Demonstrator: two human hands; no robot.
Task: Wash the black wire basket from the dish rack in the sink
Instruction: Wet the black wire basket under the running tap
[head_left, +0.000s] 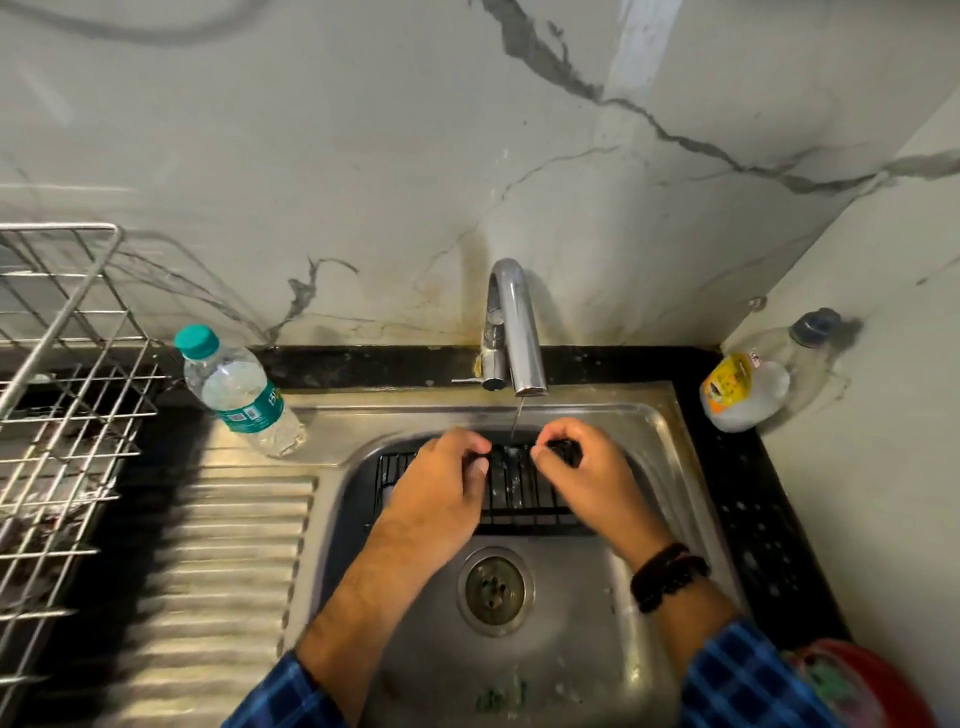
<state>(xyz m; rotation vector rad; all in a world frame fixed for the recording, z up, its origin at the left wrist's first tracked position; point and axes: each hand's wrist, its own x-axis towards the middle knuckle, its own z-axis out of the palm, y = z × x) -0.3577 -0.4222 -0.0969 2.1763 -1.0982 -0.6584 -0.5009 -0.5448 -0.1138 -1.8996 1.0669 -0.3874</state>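
Note:
The black wire basket (511, 486) lies in the far half of the steel sink (644, 431), under the tap. My left hand (441, 478) grips its far rim left of centre, fingers curled over the wire. To the right of the water stream my right hand (576, 462) holds the same rim, fingers curled round it. A thin stream runs from the chrome tap (514, 332) onto the basket between both hands. My hands hide much of the basket's left and right parts.
A silver wire dish rack (62, 395) stands on the ribbed drainboard (223, 545) at left. A water bottle with a teal cap (234, 389) sits beside the sink's far left corner. A clear soap bottle (748, 389) lies on the black counter at right. The drain (493, 590) is in the sink's middle.

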